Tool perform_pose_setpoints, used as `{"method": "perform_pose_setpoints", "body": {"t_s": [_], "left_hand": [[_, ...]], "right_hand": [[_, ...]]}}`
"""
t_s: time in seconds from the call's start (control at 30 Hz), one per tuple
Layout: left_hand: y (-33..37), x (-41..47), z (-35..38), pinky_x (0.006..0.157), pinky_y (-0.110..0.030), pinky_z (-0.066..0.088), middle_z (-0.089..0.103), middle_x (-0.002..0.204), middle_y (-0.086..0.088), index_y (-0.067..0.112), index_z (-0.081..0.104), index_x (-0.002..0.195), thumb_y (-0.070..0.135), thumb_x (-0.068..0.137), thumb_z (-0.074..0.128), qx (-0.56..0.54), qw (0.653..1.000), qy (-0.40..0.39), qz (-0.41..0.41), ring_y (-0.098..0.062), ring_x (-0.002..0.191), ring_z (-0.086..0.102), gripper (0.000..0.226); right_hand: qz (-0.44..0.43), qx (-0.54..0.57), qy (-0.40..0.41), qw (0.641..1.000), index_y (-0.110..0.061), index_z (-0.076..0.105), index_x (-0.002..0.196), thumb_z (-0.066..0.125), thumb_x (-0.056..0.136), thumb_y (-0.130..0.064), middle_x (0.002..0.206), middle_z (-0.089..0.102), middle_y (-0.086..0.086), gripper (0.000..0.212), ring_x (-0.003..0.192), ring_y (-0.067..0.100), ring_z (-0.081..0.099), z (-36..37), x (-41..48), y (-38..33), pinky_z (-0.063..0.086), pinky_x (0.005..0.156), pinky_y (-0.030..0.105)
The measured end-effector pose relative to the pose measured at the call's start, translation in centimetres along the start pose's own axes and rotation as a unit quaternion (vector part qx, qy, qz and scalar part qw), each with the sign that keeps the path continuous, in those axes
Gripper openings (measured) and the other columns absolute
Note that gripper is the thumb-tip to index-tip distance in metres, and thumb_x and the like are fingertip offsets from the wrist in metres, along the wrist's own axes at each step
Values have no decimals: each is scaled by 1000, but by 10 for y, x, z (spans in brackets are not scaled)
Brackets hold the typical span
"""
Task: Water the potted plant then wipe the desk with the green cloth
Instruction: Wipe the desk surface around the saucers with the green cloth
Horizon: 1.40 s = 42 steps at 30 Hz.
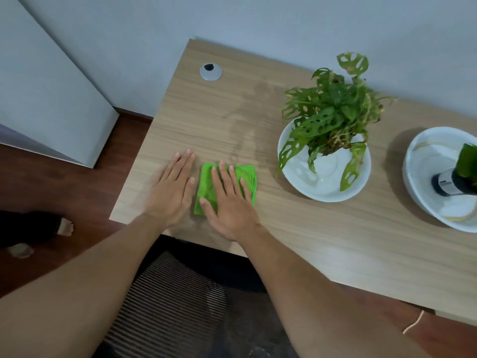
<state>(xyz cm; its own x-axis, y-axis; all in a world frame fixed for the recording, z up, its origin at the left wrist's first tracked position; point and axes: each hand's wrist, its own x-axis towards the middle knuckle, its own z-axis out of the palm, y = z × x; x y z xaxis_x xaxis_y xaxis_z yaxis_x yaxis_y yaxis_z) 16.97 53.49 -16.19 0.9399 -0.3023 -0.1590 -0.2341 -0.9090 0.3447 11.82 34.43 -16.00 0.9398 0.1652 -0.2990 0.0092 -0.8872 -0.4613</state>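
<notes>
A folded green cloth [206, 186] lies flat on the wooden desk [322, 228] near its front left corner. My right hand [228, 200] presses on the cloth with flat, spread fingers and covers most of it. Just left of the cloth, my left hand [171, 188] rests palm down on the bare desk, holding nothing. The potted plant [333, 109], with holed green leaves, stands in a white bowl [286, 143] to the right of the cloth. A damp streak [242, 120] shows on the wood beyond the cloth.
A second white bowl [413, 161] holding a dark bottle [449, 182] sits at the right edge. A round silver cable grommet [210, 71] is set in the desk's far left. A ribbed dark chair [185, 298] is below the desk edge; a wall runs behind.
</notes>
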Motion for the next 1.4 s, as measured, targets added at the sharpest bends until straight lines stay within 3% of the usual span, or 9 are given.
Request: {"method": "perform_pose_setpoints", "body": {"t_s": [0.13,0.27,0.53,0.63,0.73,0.87,1.07,1.23,1.4], "left_hand": [[30,-12,-3,141,-52,17,21,186,-4,13,21,177,41,115,23,0,999,9,34,-21,174,16,68],[73,-25,8,141,-51,18,21,186,-4,10,20,176,41,114,30,6,995,-8,101,-22,174,16,70],[165,-34,52,141,-51,21,22,186,-5,12,19,177,42,116,29,13,983,-30,182,-22,174,18,69],[201,-37,73,143,-46,13,8,188,-3,14,11,178,41,117,29,15,974,-52,218,-17,175,5,69],[236,-44,91,142,-38,6,4,189,-4,11,14,178,39,118,33,-2,972,-66,225,-16,175,3,69],[285,-49,118,141,-47,18,16,187,-5,10,19,177,39,117,33,-16,962,-91,256,-18,175,10,68],[336,-34,142,142,-46,16,3,189,1,15,9,179,42,114,33,51,964,-68,253,-14,175,1,74],[348,-14,157,142,-49,14,-7,189,0,15,-1,178,47,113,32,82,975,-47,199,-14,175,-6,80],[350,-16,161,143,-47,12,-4,189,0,15,2,179,46,111,37,82,978,-33,190,-13,175,-3,82]], "right_hand": [[-62,20,-17,998,-19,1,176,26,113,-57,185,-6,-5,77,170,11,-11,-24,-33,14,4,140,43],[-65,19,-39,997,-16,10,175,27,115,-53,185,4,-4,73,171,11,-4,-47,-83,54,9,140,43],[17,-8,-6,1000,-17,15,175,25,115,-52,184,8,-7,70,170,6,2,-78,-183,187,20,137,43],[56,-12,13,998,-16,15,175,23,115,-53,185,8,-5,71,171,9,3,-83,-211,235,22,137,44],[86,-11,28,996,-16,13,175,22,115,-52,185,6,-5,71,171,11,2,-89,-230,268,20,138,44],[125,-25,48,991,-16,11,175,23,115,-49,185,4,-4,70,171,11,1,-96,-243,303,17,139,42],[150,-55,79,984,-15,9,175,25,116,-48,185,2,-2,70,172,14,1,-105,-240,341,15,139,42],[133,-99,110,980,-16,6,176,25,116,-48,186,-1,-2,70,172,15,-2,-105,-224,358,16,139,45],[145,-96,154,973,-19,5,176,30,115,-43,186,-2,-5,70,171,12,-6,-93,-222,355,14,139,48]]}}
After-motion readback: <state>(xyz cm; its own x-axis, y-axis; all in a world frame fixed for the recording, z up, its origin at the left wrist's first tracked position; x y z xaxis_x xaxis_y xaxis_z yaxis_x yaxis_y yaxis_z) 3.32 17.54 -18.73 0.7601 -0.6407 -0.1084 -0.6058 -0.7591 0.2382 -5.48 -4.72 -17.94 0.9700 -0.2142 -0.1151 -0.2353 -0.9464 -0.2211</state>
